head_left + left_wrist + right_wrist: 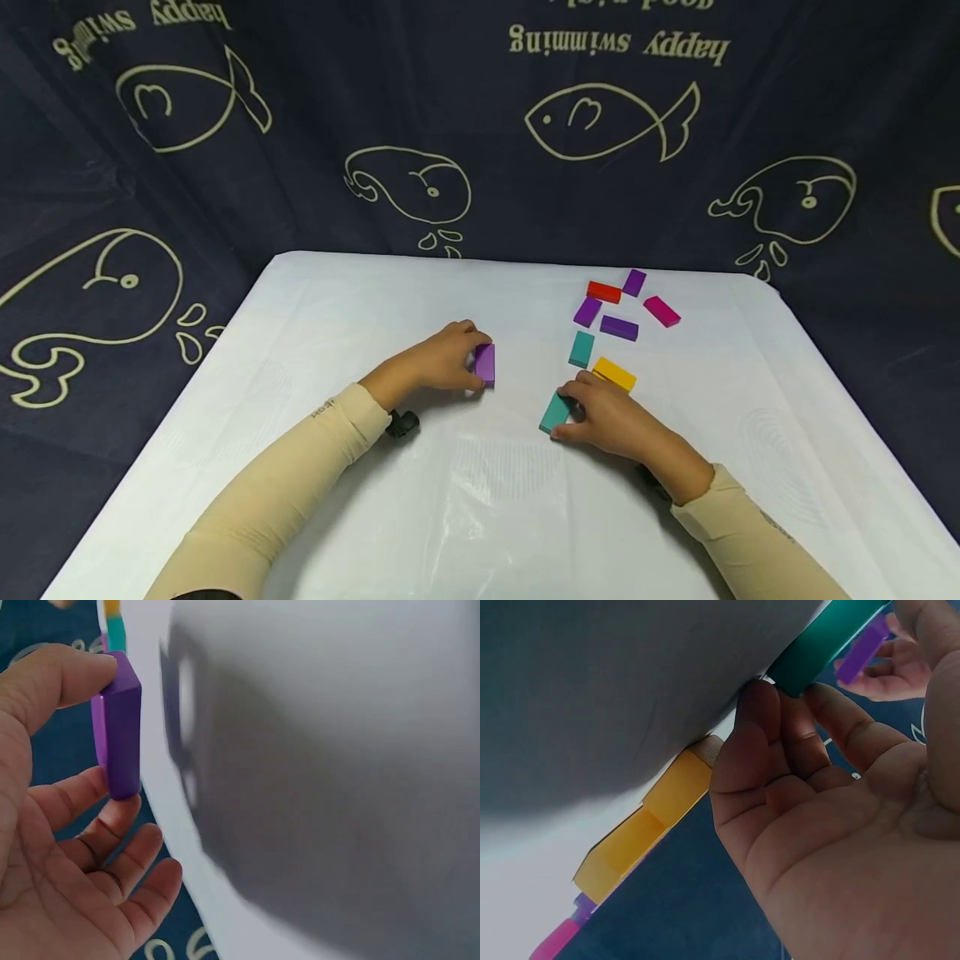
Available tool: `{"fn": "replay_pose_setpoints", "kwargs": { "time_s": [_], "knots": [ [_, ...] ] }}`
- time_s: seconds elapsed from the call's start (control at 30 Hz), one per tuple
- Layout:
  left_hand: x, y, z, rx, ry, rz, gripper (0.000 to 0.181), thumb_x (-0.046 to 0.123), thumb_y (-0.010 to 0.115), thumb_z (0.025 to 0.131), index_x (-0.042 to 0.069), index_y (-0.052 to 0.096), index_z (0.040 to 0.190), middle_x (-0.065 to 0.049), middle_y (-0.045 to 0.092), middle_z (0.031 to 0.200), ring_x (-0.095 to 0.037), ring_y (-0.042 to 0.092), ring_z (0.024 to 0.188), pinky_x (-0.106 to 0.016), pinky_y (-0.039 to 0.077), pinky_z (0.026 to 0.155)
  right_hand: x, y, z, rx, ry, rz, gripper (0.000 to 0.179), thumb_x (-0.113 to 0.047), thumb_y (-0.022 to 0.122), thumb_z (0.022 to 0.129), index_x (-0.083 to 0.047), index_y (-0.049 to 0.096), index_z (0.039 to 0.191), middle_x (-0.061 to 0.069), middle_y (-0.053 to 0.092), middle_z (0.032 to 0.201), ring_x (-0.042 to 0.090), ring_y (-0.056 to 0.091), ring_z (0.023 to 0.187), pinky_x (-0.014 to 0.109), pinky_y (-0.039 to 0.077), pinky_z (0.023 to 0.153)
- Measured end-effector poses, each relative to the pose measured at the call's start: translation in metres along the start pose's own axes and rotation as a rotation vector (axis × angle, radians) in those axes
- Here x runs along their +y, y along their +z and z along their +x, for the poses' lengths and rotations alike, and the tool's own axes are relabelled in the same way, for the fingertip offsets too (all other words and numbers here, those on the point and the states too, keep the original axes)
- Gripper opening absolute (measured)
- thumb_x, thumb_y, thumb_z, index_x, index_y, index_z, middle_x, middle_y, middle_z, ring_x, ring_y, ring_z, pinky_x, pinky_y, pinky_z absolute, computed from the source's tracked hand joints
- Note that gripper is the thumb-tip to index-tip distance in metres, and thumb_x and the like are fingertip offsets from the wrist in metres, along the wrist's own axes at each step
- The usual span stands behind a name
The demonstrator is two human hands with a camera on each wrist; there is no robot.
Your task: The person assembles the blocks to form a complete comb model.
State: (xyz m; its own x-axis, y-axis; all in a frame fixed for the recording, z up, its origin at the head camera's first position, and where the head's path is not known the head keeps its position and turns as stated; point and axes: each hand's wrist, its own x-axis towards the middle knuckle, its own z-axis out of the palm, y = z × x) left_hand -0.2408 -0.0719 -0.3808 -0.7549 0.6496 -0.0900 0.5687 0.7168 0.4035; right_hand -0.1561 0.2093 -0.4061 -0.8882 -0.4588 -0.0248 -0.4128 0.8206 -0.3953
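My left hand [444, 358] pinches a purple block [485, 363] by its two ends, thumb at one and fingertips at the other. In the left wrist view, this purple block [124, 742] stands between thumb and fingertips, close to the white tabletop. My right hand [618, 419] holds a teal block [555, 412] the same way, slightly tilted in the head view. The right wrist view has the teal block [821, 649] at the fingertips, its far end partly behind the thumb. Yellow blocks [616, 373] lie just beyond the right hand, partly hidden by it.
Past the yellow lies another teal block [581, 349]. Farther back are several loose blocks, among them a red block [603, 292], a pink block [662, 311] and a dark purple block [619, 327]. A dark patterned cloth [480, 117] hangs behind the white table [375, 287].
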Motion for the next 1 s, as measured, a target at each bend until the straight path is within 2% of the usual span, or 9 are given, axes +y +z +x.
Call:
{"fn": "replay_pose_setpoints", "kwargs": {
  "time_s": [0.2,0.6,0.83,1.0],
  "knots": [
    [-0.022,-0.010,0.020,0.007,-0.030,-0.035,0.069,0.025,0.079,0.079,0.003,0.054,0.140,-0.010,0.054,0.119,-0.021,0.049,0.105,-0.033,0.046,0.092,0.001,0.001,-0.001,0.003,-0.002,0.010,0.057,-0.038,0.084,0.078,-0.002,0.066,0.119,0.002,0.057,0.101,0.016,0.054,0.088,0.039,0.054,0.088],
    [-0.050,-0.029,0.054,0.045,-0.077,-0.055,0.072,0.021,0.077,0.080,-0.001,0.049,0.143,-0.015,0.053,0.125,-0.024,0.050,0.111,-0.035,0.042,0.103,-0.001,-0.001,-0.002,-0.003,0.007,0.016,0.057,-0.037,0.084,0.079,-0.002,0.066,0.120,0.003,0.058,0.104,0.018,0.055,0.091,0.042,0.053,0.091],
    [-0.059,-0.029,0.069,0.021,-0.106,-0.100,0.074,0.021,0.078,0.082,0.002,0.047,0.146,-0.013,0.049,0.134,-0.023,0.048,0.119,-0.034,0.037,0.109,0.000,-0.001,-0.002,0.003,-0.003,0.015,0.057,-0.039,0.084,0.079,-0.003,0.066,0.120,0.002,0.058,0.101,0.016,0.054,0.088,0.040,0.054,0.087],
    [-0.064,-0.025,0.076,0.055,-0.127,-0.142,0.072,0.019,0.076,0.082,0.002,0.047,0.146,-0.013,0.048,0.138,-0.024,0.047,0.125,-0.034,0.032,0.114,0.000,-0.001,-0.003,0.008,-0.011,0.017,0.056,-0.038,0.084,0.079,-0.002,0.067,0.119,0.002,0.058,0.100,0.016,0.053,0.087,0.039,0.054,0.086]
  ]
}}
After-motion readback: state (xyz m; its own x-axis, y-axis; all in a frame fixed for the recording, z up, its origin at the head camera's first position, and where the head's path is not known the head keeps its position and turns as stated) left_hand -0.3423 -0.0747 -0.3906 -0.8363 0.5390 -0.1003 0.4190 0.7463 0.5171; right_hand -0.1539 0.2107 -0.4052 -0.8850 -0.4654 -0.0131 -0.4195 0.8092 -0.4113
